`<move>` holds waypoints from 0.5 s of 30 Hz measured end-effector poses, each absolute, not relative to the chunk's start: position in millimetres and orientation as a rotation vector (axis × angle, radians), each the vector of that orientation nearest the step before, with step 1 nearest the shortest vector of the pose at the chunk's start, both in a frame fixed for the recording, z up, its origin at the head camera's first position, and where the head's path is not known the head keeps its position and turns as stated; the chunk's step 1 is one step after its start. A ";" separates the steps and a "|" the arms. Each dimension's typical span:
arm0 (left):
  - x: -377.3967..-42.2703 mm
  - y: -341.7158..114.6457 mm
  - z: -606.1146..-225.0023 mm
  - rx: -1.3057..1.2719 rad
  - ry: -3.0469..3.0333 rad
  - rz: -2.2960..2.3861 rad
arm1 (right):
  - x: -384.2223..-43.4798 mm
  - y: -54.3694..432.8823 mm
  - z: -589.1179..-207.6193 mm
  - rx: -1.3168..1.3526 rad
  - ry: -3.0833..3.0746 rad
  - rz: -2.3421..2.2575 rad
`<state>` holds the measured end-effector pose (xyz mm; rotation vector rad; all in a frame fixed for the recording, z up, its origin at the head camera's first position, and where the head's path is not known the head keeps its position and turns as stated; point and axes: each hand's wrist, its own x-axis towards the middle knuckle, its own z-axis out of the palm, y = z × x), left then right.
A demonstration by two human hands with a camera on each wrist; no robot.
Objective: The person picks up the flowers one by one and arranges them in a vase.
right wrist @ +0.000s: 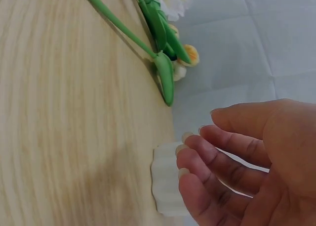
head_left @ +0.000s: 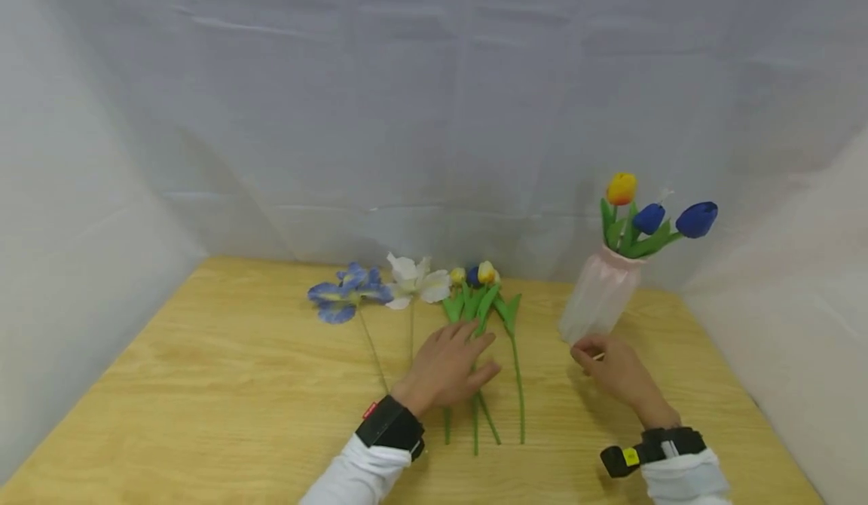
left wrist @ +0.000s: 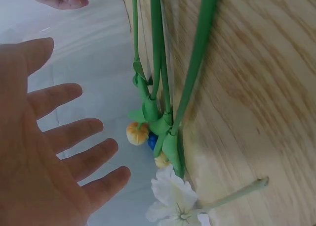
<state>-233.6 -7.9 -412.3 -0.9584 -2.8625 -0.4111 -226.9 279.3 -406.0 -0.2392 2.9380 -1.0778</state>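
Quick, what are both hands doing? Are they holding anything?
Left hand: open, fingers spread above the tulips, holding nothing.
Right hand: open, fingers loosely curled near the vase, holding nothing.

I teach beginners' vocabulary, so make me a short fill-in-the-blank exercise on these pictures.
1. The hand nearest the vase is the person's ____ one.
2. Between the violet-blue flower and the loose tulips lies a flower whose petals are ____.
3. In the vase, an orange-and-yellow tulip stands with two tulips coloured ____.
4. The band on the left wrist is mainly ____.

Missing words: right; white; blue; black.
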 end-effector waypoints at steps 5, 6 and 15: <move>-234.3 -20.6 -415.7 -0.917 -2.892 -0.416 | -229.5 267.8 -411.1 -0.233 2.921 -1.109; -234.1 -24.0 -416.3 -0.905 -2.896 -0.418 | -230.6 265.0 -412.3 -0.240 2.922 -1.118; -233.7 -52.1 -418.1 -0.841 -2.874 -0.440 | -237.8 242.5 -421.0 -0.307 2.919 -1.097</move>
